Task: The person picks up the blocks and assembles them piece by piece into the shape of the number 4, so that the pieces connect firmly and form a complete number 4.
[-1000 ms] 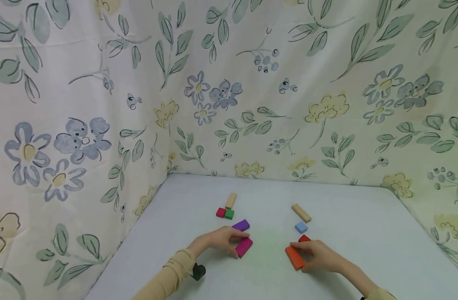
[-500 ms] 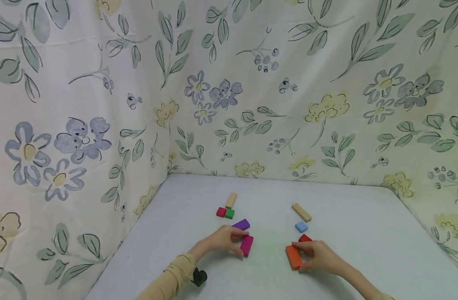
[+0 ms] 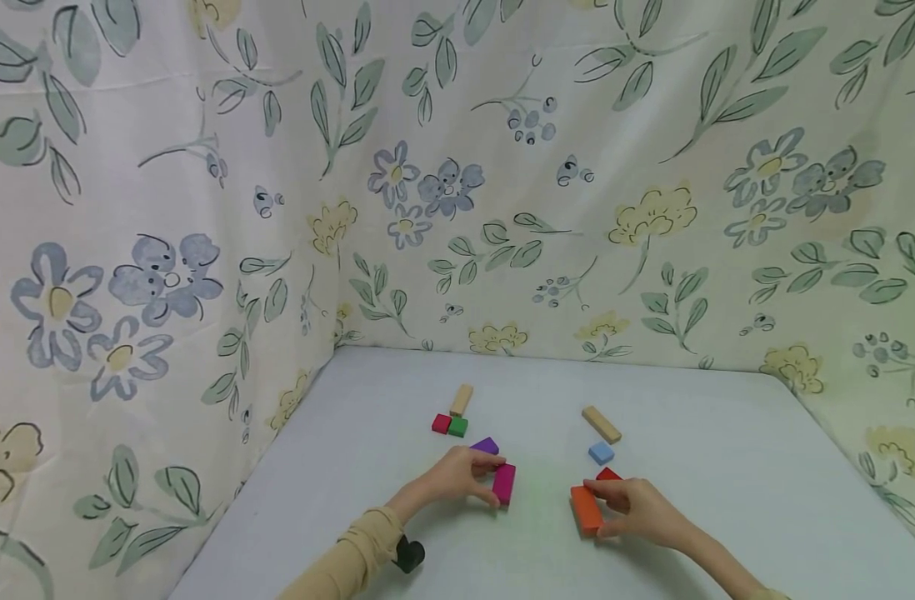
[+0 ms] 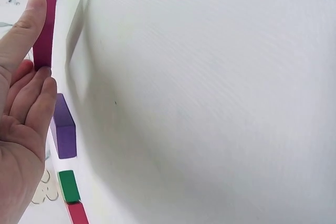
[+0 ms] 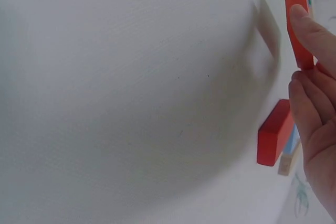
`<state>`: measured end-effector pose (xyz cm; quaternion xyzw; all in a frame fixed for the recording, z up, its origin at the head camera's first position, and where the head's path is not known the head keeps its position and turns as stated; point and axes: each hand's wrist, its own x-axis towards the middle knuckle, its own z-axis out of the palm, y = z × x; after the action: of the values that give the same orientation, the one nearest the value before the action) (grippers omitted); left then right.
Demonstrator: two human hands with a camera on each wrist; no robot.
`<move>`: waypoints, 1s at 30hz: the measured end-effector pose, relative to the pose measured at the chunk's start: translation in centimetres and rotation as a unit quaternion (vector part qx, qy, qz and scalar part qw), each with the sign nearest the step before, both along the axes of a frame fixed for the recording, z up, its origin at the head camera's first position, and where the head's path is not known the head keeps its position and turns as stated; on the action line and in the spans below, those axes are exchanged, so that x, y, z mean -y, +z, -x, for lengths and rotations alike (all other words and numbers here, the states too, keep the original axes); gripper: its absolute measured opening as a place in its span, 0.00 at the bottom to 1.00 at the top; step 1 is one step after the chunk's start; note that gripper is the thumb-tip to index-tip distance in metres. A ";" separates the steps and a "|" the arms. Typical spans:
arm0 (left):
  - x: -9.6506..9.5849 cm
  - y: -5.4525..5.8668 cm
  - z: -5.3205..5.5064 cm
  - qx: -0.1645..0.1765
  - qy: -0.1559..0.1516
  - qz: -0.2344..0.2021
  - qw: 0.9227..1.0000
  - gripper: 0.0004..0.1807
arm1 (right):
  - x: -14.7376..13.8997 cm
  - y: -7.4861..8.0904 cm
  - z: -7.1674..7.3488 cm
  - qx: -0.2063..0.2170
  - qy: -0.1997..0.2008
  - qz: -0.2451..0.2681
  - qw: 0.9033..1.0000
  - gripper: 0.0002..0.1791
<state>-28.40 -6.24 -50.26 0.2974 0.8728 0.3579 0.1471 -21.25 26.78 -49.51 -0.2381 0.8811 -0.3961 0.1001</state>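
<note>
Below centre in the head view, the left hand (image 3: 457, 479) is pinching a plain magenta block (image 3: 505, 485); farther right, the right hand (image 3: 643, 510) is pinching a plain orange block (image 3: 587, 511). Just above, a purple block (image 3: 485, 446) and red block (image 3: 609, 474) are lying.

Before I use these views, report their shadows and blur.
Head: soft, faint shadows on the table; left wrist: a broad, soft-edged shadow beside the magenta block; right wrist: similar shadow beside the orange block, patterned cloth looking blurred.
</note>
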 end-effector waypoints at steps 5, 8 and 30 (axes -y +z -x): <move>-0.8 -0.2 0.1 0.007 0.007 -0.011 1.000 0.36 | 0.1 0.2 -0.1 -0.007 0.005 0.012 1.000 0.38; -1.3 -0.2 0.2 0.000 0.010 -0.012 1.000 0.35 | 0.2 0.3 -0.2 -0.003 0.005 0.018 1.000 0.38; -5.0 0.3 0.8 -0.008 0.036 -0.036 0.999 0.35 | 0.5 0.7 -0.5 0.022 -0.004 0.033 0.999 0.40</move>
<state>-29.21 -1.21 -49.94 0.2736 0.8707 0.3919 0.1160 -20.72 26.24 -48.86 -0.2286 0.8663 -0.4304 0.1097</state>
